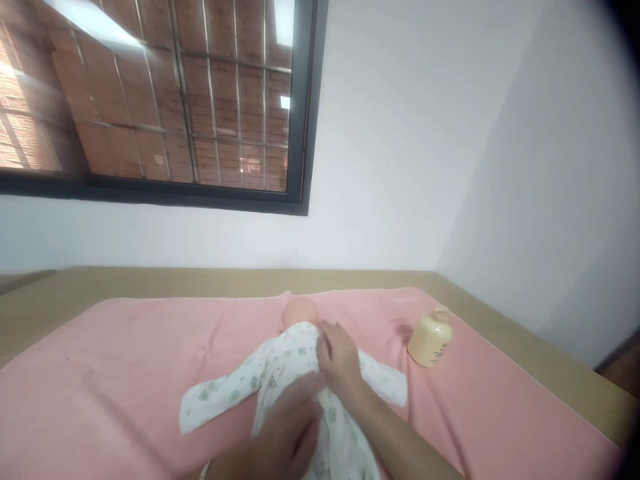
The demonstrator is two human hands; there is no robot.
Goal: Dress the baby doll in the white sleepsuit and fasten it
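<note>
Well, we have a doll (pixel 301 311) lying before us on a pink blanket (pixel 145 347), and the blanket is spread across a bench (pixel 200 281). Its round head shows at the far end, pointing away from us, while a white baby suit (pixel 295 350) with small green prints lies over its body and runs down to the lower edge of our view. Both sleeves (pixel 225 393) stretch out to the sides. Our right hand (pixel 341 357) is on the suit near the collar, its grip bent, and we cannot tell whether it pinches any cloth. Our left hand (pixel 293 430) shows over the front of the suit, nearer to us and badly blurred, so we cannot tell whether that grip is spread or pressed together. Off to the right, on the blanket, a pale yellow bottle (pixel 430 341) stands apart from the doll. Behind the bench we face a white wall (pixel 390 133) and a dark-framed window (pixel 210 195), with metal bars (pixel 182 87) in front of bricks (pixel 275 90)
</note>
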